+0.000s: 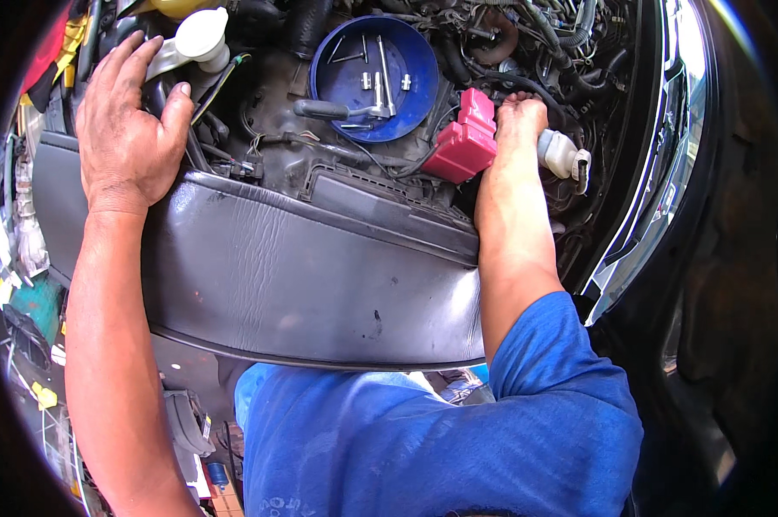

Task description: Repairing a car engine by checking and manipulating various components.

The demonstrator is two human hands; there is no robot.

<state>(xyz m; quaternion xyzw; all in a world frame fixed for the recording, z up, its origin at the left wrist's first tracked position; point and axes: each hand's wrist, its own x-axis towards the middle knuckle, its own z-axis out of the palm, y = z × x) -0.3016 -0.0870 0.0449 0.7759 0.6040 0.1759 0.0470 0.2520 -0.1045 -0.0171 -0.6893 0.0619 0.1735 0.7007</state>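
Note:
My left hand (pixel 130 129) lies with its fingers apart at the left edge of the engine bay, beside a reservoir with a white cap (pixel 201 36). My right hand (pixel 522 114) reaches down among hoses and wires, its fingers curled. Their tips are hidden, so what they grip cannot be made out. Close to that wrist are a red plastic box cover (pixel 460 148) and a small whitish reservoir (pixel 558 153). Between the hands sits a round blue bowl (pixel 342 84) holding several metal sockets and bars. A ratchet (pixel 320 109) rests across its near rim, handle outward.
A dark padded cover (pixel 320 293) drapes over the car's near edge, in front of my body. Hoses and wiring (pixel 570 52) crowd the far right. The headlight edge (pixel 656 181) runs down the right side. Assorted items (pixel 36 302) lie at the lower left.

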